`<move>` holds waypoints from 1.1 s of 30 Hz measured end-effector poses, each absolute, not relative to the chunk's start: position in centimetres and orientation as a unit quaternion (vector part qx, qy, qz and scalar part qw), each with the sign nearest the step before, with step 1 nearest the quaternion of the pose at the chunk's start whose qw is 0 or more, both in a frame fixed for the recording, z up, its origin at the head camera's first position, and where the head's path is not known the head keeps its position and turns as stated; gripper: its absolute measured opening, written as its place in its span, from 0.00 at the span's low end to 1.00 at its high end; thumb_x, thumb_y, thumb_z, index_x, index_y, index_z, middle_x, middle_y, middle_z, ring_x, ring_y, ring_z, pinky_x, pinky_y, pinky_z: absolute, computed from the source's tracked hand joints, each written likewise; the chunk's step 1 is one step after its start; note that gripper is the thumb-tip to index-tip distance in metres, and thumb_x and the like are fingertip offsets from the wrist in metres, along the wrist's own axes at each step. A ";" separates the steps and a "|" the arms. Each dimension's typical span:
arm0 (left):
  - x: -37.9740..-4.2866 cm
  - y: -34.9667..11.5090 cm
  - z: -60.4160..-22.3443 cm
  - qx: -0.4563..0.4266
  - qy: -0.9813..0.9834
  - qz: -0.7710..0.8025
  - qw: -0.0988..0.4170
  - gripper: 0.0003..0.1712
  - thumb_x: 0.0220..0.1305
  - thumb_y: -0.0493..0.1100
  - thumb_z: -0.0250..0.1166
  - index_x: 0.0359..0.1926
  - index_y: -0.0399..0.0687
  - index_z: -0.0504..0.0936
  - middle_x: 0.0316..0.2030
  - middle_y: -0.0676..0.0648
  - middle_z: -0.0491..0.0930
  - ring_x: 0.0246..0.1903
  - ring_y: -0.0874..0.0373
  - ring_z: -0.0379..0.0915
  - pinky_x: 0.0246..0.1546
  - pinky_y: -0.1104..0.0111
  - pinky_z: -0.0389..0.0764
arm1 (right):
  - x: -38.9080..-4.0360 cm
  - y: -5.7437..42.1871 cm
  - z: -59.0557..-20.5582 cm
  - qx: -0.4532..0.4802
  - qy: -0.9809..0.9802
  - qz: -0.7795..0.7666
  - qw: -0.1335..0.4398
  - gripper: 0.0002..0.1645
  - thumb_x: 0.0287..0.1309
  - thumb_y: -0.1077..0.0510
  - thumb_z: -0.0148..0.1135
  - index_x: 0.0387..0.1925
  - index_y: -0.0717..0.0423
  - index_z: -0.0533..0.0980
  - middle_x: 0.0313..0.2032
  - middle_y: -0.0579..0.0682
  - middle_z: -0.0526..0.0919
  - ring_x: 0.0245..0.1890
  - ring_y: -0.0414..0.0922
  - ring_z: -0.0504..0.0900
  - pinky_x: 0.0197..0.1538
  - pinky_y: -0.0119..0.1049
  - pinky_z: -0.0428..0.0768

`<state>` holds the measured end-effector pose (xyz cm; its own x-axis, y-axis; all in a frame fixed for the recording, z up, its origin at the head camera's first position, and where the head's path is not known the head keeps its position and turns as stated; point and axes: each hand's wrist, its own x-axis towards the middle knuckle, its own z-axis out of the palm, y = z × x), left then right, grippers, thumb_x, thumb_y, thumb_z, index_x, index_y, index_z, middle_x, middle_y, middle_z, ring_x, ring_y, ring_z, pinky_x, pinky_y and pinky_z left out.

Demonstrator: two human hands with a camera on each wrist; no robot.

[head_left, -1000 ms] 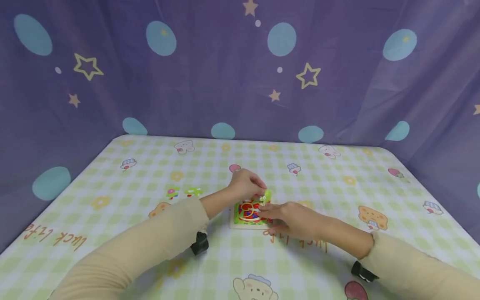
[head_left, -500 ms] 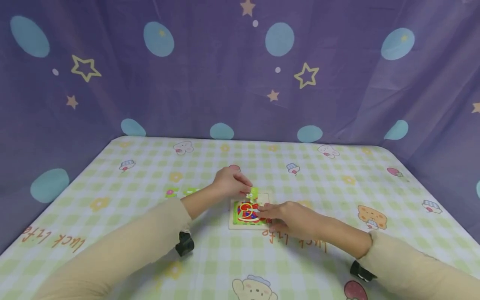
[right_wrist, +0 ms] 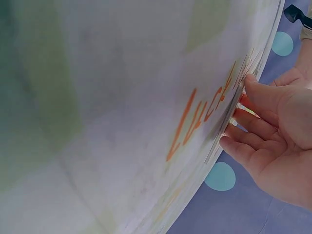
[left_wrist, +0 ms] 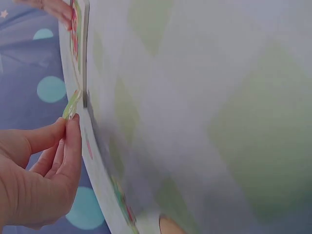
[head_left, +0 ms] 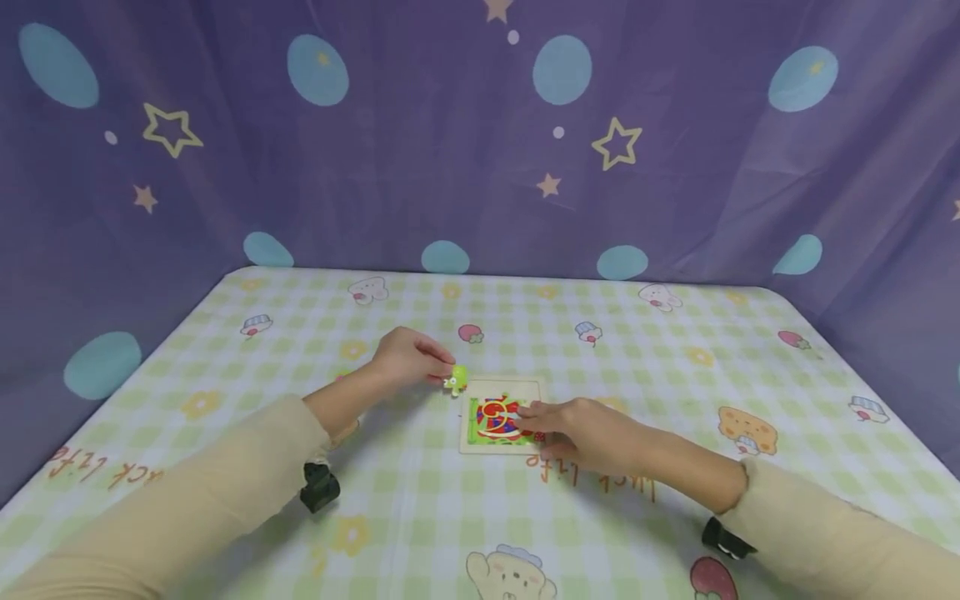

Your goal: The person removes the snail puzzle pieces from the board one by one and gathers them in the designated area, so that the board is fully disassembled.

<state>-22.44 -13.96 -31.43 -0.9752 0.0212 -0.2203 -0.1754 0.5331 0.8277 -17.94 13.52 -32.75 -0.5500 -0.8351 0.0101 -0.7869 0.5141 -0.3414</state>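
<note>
My left hand (head_left: 408, 357) pinches a small green puzzle piece (head_left: 457, 380) with a cartoon-eyed face between thumb and fingertips. It holds the piece just past the upper left corner of a wooden puzzle board (head_left: 517, 387). In the left wrist view the piece (left_wrist: 71, 105) is seen nearly edge-on. Red, blue and green pieces (head_left: 495, 418) fill the lower part of the board, while its upper part shows bare wood. My right hand (head_left: 588, 429) rests with extended fingers on the board's right side, covering part of the picture. From the right wrist, its fingers (right_wrist: 248, 129) touch the board's edge.
Beyond the left hand, loose puzzle pieces (left_wrist: 124, 207) lie on the checked tablecloth (head_left: 645, 358), mostly hidden by that hand in the head view. A purple curtain (head_left: 450, 167) hangs behind the table. Black wrist cameras (head_left: 320, 487) sit under both sleeves.
My left hand has lifted the green piece away from the board's upper part and carried it left, past the board's edge. The right hand stays in place on the board.
</note>
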 end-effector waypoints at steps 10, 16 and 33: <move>-22.6 -16.6 -30.6 -0.012 0.912 0.400 0.085 0.08 0.55 0.36 0.70 0.36 0.37 0.86 0.34 0.41 0.88 0.25 0.64 0.83 0.33 0.71 0.84 | -18.1 13.3 -32.9 -0.474 0.863 -0.160 0.069 0.27 0.57 0.60 0.65 0.59 0.57 0.74 0.61 0.53 0.77 0.63 0.50 0.75 0.57 0.40 0.79; -22.6 -16.6 -31.2 0.062 0.951 0.303 0.007 0.03 0.52 0.36 0.71 0.29 0.40 0.88 0.27 0.44 0.87 0.26 0.61 0.78 0.31 0.72 0.76 | -18.0 13.4 -32.7 -0.473 0.863 -0.159 0.074 0.28 0.57 0.60 0.65 0.60 0.58 0.74 0.61 0.53 0.76 0.63 0.50 0.74 0.56 0.39 0.80; -22.6 -15.8 -31.9 0.056 0.959 0.279 0.010 0.02 0.51 0.36 0.72 0.25 0.42 0.87 0.24 0.46 0.85 0.26 0.59 0.74 0.33 0.70 0.75 | -17.9 13.6 -32.7 -0.477 0.863 -0.151 0.077 0.27 0.57 0.60 0.65 0.60 0.58 0.74 0.62 0.55 0.76 0.63 0.51 0.74 0.57 0.40 0.79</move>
<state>-22.62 -15.82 -31.87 -0.9936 0.1127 0.0113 0.1012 0.8383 0.5358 -17.90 13.56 -32.73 -0.5339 -0.8455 0.0120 -0.7990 0.4998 -0.3345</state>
